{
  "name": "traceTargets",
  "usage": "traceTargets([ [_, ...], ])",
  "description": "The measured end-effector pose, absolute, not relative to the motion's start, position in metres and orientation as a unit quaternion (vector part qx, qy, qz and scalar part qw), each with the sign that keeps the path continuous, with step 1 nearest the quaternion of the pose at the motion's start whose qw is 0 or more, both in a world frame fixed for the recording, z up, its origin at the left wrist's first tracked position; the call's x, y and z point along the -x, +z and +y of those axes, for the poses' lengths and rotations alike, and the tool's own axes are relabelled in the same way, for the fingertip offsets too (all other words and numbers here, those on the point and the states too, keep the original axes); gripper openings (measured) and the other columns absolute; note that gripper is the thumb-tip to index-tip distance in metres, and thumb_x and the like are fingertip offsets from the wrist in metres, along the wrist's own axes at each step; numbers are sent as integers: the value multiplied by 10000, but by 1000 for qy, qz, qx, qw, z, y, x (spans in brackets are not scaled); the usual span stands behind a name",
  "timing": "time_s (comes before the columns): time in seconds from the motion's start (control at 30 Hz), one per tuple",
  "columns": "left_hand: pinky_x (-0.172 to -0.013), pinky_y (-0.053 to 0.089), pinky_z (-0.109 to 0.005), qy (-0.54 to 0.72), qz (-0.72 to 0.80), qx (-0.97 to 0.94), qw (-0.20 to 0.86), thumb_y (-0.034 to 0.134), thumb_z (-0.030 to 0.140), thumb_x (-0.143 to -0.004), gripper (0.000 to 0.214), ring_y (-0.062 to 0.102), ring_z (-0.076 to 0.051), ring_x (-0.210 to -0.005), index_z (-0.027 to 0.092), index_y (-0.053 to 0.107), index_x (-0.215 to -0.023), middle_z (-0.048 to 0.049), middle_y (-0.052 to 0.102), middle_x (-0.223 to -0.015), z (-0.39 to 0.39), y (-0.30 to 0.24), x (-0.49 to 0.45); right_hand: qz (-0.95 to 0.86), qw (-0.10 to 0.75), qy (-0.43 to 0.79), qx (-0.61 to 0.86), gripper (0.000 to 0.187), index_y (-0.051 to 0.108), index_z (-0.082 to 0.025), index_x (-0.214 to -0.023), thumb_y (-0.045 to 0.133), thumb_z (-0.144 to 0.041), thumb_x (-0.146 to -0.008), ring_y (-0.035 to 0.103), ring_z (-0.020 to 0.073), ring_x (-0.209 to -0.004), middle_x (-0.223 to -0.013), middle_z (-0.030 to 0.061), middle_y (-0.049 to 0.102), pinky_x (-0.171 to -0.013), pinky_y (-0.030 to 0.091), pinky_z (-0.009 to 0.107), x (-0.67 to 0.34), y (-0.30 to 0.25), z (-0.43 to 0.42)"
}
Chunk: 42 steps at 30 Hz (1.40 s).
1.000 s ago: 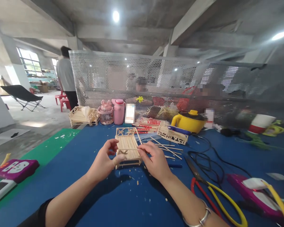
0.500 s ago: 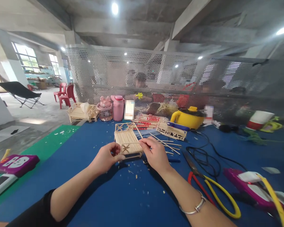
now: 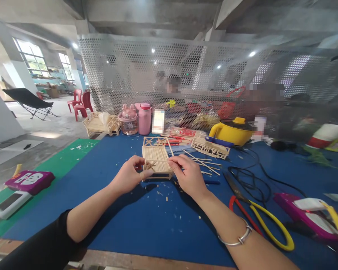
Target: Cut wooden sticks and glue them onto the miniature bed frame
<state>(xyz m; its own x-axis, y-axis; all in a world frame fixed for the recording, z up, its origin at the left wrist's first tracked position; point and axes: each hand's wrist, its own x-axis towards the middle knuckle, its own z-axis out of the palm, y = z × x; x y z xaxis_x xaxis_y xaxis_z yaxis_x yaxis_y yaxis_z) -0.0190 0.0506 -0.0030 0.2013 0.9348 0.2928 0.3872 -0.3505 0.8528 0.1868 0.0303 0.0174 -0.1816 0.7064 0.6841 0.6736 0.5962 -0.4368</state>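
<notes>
A blue mat [image 3: 146, 225] fills the lower half of the frame, and just above its centre stands a miniature bed frame [image 3: 157, 153] built of thin wooden sticks. Its long axis runs from the person toward the mesh screen, leaning slightly left. One cross-braced end points away and the other, with an X brace, faces the hands. The left hand [image 3: 128, 175] sits at the near left corner, thumb and forefinger pinched on one end of a single thin stick [image 3: 157, 161]. The right hand [image 3: 188, 178] pinches the other end at the near right corner, so the stick lies crosswise, left to right, over the bed's near end. Loose sticks [image 3: 202, 163] lie just right of the bed, and red-and-yellow-handled scissors [image 3: 259, 221] lie at lower right. Compared with a second ago, the left fingers have closed from a looser curl. The bed sits higher in the frame, and the mat's near edge now shows along the bottom.
</notes>
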Motion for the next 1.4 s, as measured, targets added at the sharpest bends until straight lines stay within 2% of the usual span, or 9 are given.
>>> traceTargets([
  [0.23,-639,450,-287,445,436,-630,463,676,347,-668,284,560,-132,-655,150,587,-853,-27,632,-778,51,-6,9,-767,453,19,454,156,635,-195,-828,494,-245,-875,553,161,-727,-751,24,594,-671,418,272,-185,17,29],
  [0.67,-649,459,-291,443,441,-634,456,666,368,-681,298,584,-156,-682,149,669,-882,-46,663,-787,53,-7,13,-769,455,12,448,181,638,-204,-838,474,-266,-882,561,169,-737,-754,31,603,-679,429,286,-186,18,30],
  [0.83,-730,471,-329,409,466,-700,354,718,366,-604,555,586,-197,-791,174,626,-1117,-71,644,-923,51,-3,26,-766,460,11,449,192,639,-207,-841,466,-276,-885,562,171,-739,-754,32,601,-677,433,289,-187,17,30],
  [0.93,-797,468,-359,379,461,-706,382,778,340,-511,743,591,-230,-874,189,564,-1206,-87,650,-988,53,3,41,-768,458,10,448,189,640,-208,-844,467,-275,-883,558,170,-725,-738,30,596,-670,432,287,-187,16,31],
  [1.0,-802,469,-360,373,462,-681,429,782,347,-507,691,601,-230,-878,200,593,-1155,-88,667,-989,57,10,55,-769,456,11,447,188,640,-207,-843,468,-270,-884,557,170,-725,-739,30,595,-669,428,284,-187,16,31],
  [1.07,-737,483,-326,442,476,-613,449,732,426,-583,525,611,-200,-821,176,639,-1035,-80,673,-939,64,17,69,-769,457,10,447,188,640,-204,-842,467,-264,-885,557,171,-733,-746,32,595,-673,425,283,-188,17,32],
  [1.13,-633,470,-270,542,496,-537,416,685,504,-621,427,582,-138,-665,157,638,-864,-30,649,-754,73,23,79,-768,458,10,447,190,640,-201,-842,465,-261,-887,558,173,-740,-752,35,596,-677,422,283,-188,18,33],
  [1.2,-591,433,-232,571,500,-521,391,693,511,-611,392,514,-91,-557,155,612,-752,22,583,-606,86,27,82,-768,460,10,446,189,641,-202,-845,466,-259,-886,562,172,-737,-755,35,599,-675,424,282,-189,19,33],
  [1.4,-595,424,-242,554,470,-564,392,705,543,-549,436,526,-106,-563,142,638,-706,-8,623,-618,110,28,47,-767,462,9,445,184,650,-203,-857,474,-253,-880,572,169,-729,-754,32,605,-663,434,276,-190,18,32],
])
